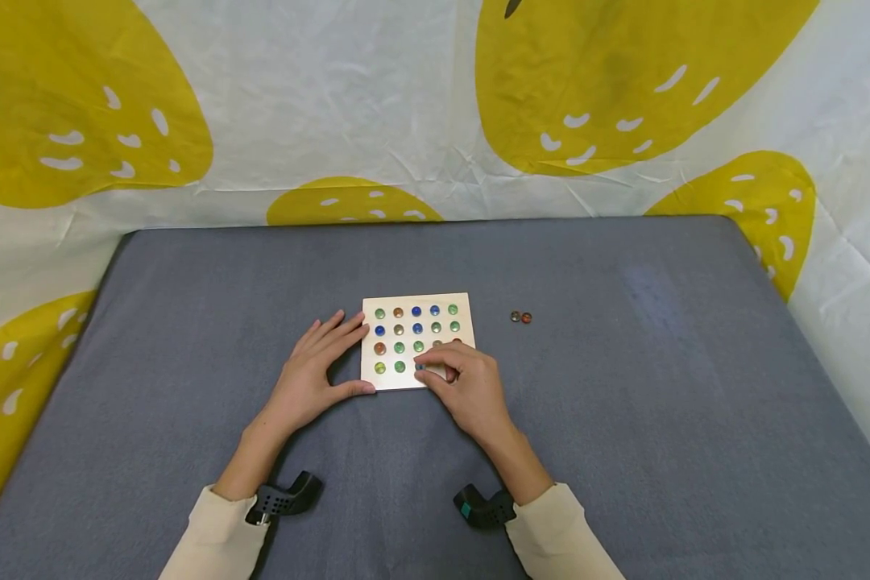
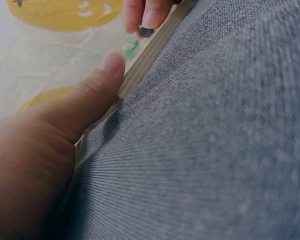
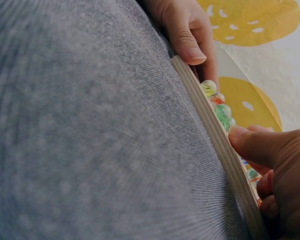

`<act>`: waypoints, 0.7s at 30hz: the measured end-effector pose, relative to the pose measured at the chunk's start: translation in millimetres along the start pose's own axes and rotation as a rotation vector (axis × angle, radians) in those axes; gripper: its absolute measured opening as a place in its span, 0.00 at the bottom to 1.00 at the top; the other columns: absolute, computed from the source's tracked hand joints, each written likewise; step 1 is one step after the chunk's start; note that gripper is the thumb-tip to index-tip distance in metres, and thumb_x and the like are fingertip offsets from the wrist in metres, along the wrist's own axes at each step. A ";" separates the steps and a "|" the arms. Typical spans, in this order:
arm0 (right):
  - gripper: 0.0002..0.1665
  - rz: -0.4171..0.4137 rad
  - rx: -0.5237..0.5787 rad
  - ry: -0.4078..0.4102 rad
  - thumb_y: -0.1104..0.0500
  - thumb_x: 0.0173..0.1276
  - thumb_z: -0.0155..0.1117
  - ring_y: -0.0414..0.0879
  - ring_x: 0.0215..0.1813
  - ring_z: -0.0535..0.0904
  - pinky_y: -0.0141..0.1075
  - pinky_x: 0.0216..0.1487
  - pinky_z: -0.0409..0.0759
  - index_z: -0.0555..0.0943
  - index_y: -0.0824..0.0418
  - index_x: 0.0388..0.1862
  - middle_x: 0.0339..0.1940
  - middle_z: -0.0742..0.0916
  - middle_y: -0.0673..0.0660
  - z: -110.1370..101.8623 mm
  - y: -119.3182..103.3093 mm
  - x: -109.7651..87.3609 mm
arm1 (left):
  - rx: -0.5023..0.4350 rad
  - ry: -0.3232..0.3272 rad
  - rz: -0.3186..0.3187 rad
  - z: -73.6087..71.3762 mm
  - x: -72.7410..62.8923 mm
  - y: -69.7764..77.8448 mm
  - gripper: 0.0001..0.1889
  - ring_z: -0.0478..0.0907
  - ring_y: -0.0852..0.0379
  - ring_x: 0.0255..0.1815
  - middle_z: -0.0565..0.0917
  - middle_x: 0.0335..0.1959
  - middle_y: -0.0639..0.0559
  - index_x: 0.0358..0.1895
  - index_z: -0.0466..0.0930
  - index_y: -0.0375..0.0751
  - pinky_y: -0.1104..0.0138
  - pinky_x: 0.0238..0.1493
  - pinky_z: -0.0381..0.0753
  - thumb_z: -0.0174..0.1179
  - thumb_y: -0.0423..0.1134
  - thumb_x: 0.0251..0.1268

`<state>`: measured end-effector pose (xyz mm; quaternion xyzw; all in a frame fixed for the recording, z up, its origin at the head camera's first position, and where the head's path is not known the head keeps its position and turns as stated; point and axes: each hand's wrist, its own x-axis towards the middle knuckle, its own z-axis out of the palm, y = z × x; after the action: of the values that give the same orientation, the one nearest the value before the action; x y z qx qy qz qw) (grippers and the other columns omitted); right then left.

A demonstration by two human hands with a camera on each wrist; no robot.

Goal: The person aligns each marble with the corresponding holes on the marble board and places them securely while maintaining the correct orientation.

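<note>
A pale wooden board (image 1: 389,379) lies on the grey cloth, with rows of glass marbles in green, blue, amber and red set on it. My left hand (image 1: 301,380) rests at the board's left side, fingers spread along the edge and thumb at the near corner. Thumb and index finger of my right hand (image 1: 474,391) pinch a dark blue marble (image 2: 145,31) at the third place of the nearest row. That hand covers the right part of the near rows. In the right wrist view, a yellow-green marble (image 3: 208,88) and a green marble (image 3: 223,112) stand along the near edge.
Two loose marbles (image 1: 521,317), one brownish and one red-orange, lie side by side on the cloth right of the board. A grey cloth-covered table (image 1: 623,451) stretches around. Behind it hangs a white curtain (image 1: 348,97) with yellow shapes.
</note>
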<state>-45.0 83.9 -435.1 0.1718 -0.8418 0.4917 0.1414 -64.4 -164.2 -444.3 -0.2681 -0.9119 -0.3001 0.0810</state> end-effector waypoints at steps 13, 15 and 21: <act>0.09 0.015 -0.002 -0.004 0.64 0.52 0.77 0.36 0.22 0.67 0.31 0.24 0.68 0.89 0.56 0.33 0.36 0.87 0.47 -1.3 0.7 -1.9 | -0.004 -0.006 -0.002 1.0 -0.2 0.3 0.45 0.53 0.44 0.73 0.66 0.71 0.47 0.70 0.68 0.43 0.50 0.73 0.44 0.74 0.53 0.44; 0.09 0.010 0.002 -0.004 0.64 0.52 0.77 0.36 0.22 0.67 0.30 0.23 0.68 0.89 0.56 0.33 0.36 0.86 0.47 -1.4 0.5 -1.5 | -0.001 -0.005 -0.002 0.4 -0.1 0.7 0.45 0.53 0.43 0.73 0.66 0.70 0.47 0.69 0.68 0.43 0.50 0.73 0.44 0.74 0.53 0.44; 0.08 0.012 0.002 -0.012 0.63 0.53 0.77 0.37 0.22 0.67 0.30 0.22 0.66 0.89 0.56 0.33 0.36 0.86 0.46 -1.7 -0.2 -0.6 | 0.002 -0.007 -0.005 -1.0 0.3 0.9 0.45 0.54 0.44 0.73 0.66 0.71 0.47 0.69 0.68 0.43 0.49 0.73 0.44 0.74 0.53 0.44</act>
<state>-44.3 85.4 -434.3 0.1697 -0.8432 0.4923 0.1332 -64.2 -164.1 -442.9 -0.2669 -0.9131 -0.2985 0.0774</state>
